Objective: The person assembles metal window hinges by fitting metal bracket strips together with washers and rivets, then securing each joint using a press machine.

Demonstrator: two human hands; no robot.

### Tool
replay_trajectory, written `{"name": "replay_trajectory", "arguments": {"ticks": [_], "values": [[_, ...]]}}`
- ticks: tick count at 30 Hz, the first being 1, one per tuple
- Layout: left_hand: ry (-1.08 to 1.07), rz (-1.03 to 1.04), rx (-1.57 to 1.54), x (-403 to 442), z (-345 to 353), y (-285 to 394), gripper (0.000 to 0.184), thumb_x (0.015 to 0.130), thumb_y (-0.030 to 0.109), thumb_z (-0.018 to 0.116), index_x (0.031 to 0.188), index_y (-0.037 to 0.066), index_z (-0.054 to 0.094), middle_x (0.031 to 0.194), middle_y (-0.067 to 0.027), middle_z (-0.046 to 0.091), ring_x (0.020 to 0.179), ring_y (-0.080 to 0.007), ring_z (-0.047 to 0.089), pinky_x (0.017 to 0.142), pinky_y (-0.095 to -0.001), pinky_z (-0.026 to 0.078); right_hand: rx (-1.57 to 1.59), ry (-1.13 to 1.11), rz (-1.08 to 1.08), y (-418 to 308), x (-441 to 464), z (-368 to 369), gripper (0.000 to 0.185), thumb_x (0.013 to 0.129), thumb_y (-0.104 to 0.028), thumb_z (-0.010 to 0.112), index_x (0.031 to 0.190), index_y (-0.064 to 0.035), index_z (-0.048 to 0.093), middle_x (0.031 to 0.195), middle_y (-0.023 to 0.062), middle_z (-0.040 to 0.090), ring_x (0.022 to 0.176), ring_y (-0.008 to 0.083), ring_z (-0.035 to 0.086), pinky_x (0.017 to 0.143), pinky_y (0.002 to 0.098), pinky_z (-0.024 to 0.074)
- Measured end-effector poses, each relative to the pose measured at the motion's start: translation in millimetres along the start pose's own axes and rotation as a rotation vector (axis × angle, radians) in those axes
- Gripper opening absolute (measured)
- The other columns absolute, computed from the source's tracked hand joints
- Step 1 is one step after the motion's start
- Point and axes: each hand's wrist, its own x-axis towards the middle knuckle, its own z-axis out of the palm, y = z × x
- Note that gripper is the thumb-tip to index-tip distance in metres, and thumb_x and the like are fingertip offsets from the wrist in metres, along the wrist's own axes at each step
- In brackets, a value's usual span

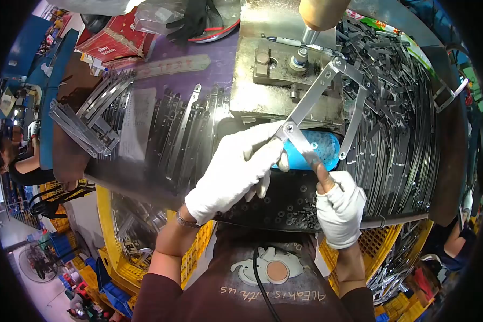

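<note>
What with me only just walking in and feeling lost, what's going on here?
A person's gloved left hand grips a linkage of flat metal bars near one joint, while the gloved right hand has a bare finger at one bar's lower end. The linkage is above a blue container, with a metal block beyond. Metal strips lie to both sides.

The linkage (312, 96) partly hid the blue dish (296, 162) beside the grip; beyond it, a tan cylinder (323, 12) was cut off; bodyward, small pieces (306, 216) were indistinct.
</note>
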Motion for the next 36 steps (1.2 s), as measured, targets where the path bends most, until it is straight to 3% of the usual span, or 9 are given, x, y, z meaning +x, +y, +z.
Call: {"name": "replay_trajectory", "arguments": {"ticks": [2, 5, 7, 13, 18, 19, 24, 28, 36], "values": [[0.027, 0.012, 0.003, 0, -1, 0, 0.041, 0.092, 0.022, 0.051, 0.128, 0.001, 0.047, 0.078, -0.0021, 0.059, 0.043, -0.0037, 0.048, 0.036, -0.0166, 0.037, 0.106, 0.03, 0.041, 8, 2, 1, 0.043, 0.073, -0.003, 0.067, 0.115, -0.0102, 0.061, 0.069, 0.0043, 0.055, 0.056, 0.0167, 0.054, 0.05, 0.0268, 0.0424], [0.135, -0.031, 0.03, -4, -5, 5, 0.038, 0.093, 0.022, 0.052, 0.124, 0.0, 0.05, 0.076, -0.0022, 0.059, 0.042, -0.003, 0.046, 0.035, -0.0159, 0.034, 0.478, 0.228, 0.639, 10, -3, -6, 0.02, 0.077, -0.006, 0.068, 0.097, -0.0038, 0.064, 0.072, 0.0016, 0.06, 0.055, 0.0072, 0.049, 0.05, 0.0239, 0.0401], [0.176, -0.003, -0.015, -12, -9, 5, 0.036, 0.093, 0.02, 0.052, 0.121, -0.001, 0.051, 0.074, -0.0021, 0.059, 0.041, -0.0026, 0.044, 0.035, -0.0153, 0.033, 0.498, 0.068, 0.597, 17, 3, -11, 0.002, 0.076, -0.005, 0.066, 0.078, -0.0059, 0.066, 0.069, -0.0003, 0.059, 0.055, 0.0073, 0.051, 0.05, 0.0247, 0.0412], [0.383, 0.31, 0.011, -40, -18, -18, 0.032, 0.09, 0.006, 0.052, 0.122, -0.002, 0.052, 0.068, -0.0041, 0.06, 0.039, 0.0002, 0.037, 0.035, -0.0149, 0.025, 0.118, -0.191, 0.013, 24, 23, 2, 0.015, 0.066, -0.003, 0.066, 0.079, -0.0112, 0.066, 0.07, 0.0047, 0.056, 0.061, 0.0223, 0.058, 0.052, 0.031, 0.0452], [0.56, 0.58, 0.004, -66, -48, -34, 0.04, 0.09, 0.012, 0.055, 0.127, -0.001, 0.047, 0.094, -0.0132, 0.062, 0.038, -0.0013, 0.038, 0.028, -0.0144, 0.028, 0.155, -0.077, 0.256, 25, 14, -17, 0.018, 0.063, 0.004, 0.062, 0.077, -0.007, 0.064, 0.07, 0.0078, 0.056, 0.057, 0.0194, 0.055, 0.053, 0.0296, 0.0442], [0.492, 0.453, -0.03, -77, -61, -40, 0.041, 0.09, 0.014, 0.056, 0.128, 0.0, 0.046, 0.107, -0.0151, 0.059, 0.039, -0.0029, 0.039, 0.029, -0.0145, 0.029, 0.134, -0.119, 0.25, 30, 11, -22, 0.016, 0.065, 0.004, 0.061, 0.076, -0.0062, 0.063, 0.068, 0.008, 0.056, 0.056, 0.0182, 0.055, 0.052, 0.029, 0.0454], [0.528, 0.414, -0.071, -68, -50, -54, 0.039, 0.091, 0.011, 0.054, 0.128, 0.002, 0.047, 0.071, -0.0049, 0.058, 0.035, -0.0018, 0.035, 0.029, -0.0153, 0.024, 0.205, -0.324, -0.044, 4, -5, 8, 0.006, 0.072, -0.009, 0.062, 0.074, -0.0132, 0.064, 0.069, 0.0041, 0.057, 0.053, 0.0199, 0.057, 0.047, 0.0284, 0.0461], [0.495, 0.334, -0.092, -65, -39, -65, 0.036, 0.093, 0.014, 0.052, 0.128, 0.006, 0.047, 0.072, -0.0055, 0.058, 0.035, -0.0015, 0.036, 0.029, -0.0157, 0.024, 0.016, -0.41, -0.133, -13, -11, 43, 0.005, 0.072, -0.015, 0.061, 0.077, -0.0149, 0.063, 0.07, 0.0038, 0.051, 0.052, 0.0194, 0.057, 0.044, 0.0304, 0.0438], [0.449, 0.227, -0.084, -64, -33, -64, 0.034, 0.094, 0.012, 0.048, 0.127, 0.004, 0.048, 0.069, -0.0032, 0.058, 0.038, -0.0018, 0.039, 0.032, -0.0154, 0.028, 0.231, -0.326, -0.04, -27, 0, 32, 0.011, 0.074, -0.005, 0.059, 0.082, -0.0111, 0.063, 0.073, 0.0052, 0.059, 0.059, 0.0229, 0.062, 0.051, 0.0308, 0.0492]]}}
